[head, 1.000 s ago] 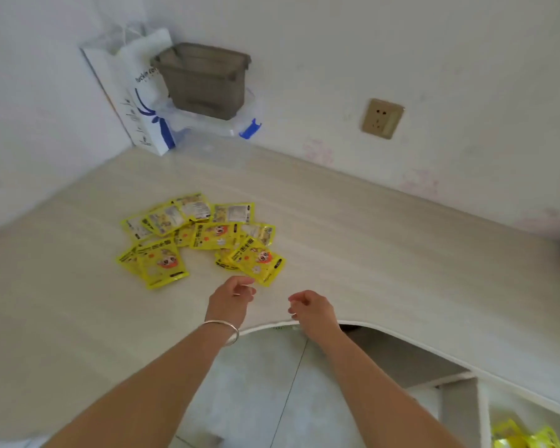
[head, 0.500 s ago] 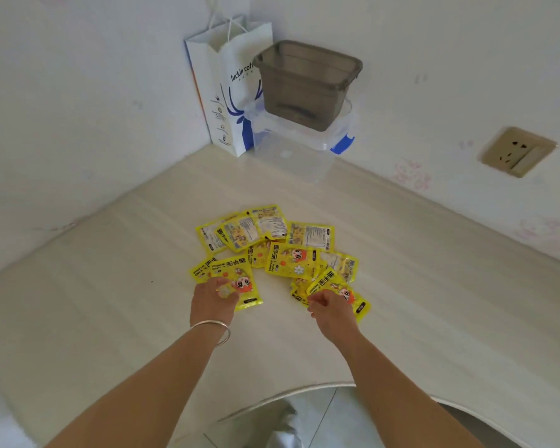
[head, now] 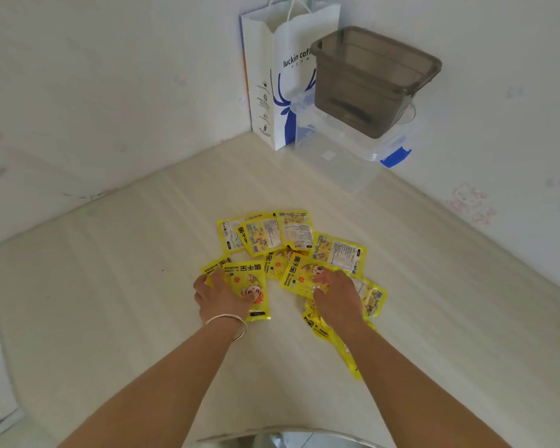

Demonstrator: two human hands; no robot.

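On the pale table [head: 110,318], out in front of me, a loose heap of yellow packets [head: 296,234] lies spread flat, some face up with a cartoon figure and some showing the printed back. My left hand [head: 222,295], with a silver bracelet [head: 230,318] at the wrist, grips the front packet [head: 249,279] at the heap's left edge: my thumb lies on its face and my fingers curl over its left side. My right hand [head: 337,300] rests on the right part of the heap, with bent fingers touching the middle packet [head: 299,276]. I cannot tell whether they pinch it or only press on it. More packets stick out from under that wrist. Far back in the corner a white paper bag [head: 272,76] stands against the wall, and just beside it a brown bin [head: 369,79] sits on a clear box [head: 343,163].
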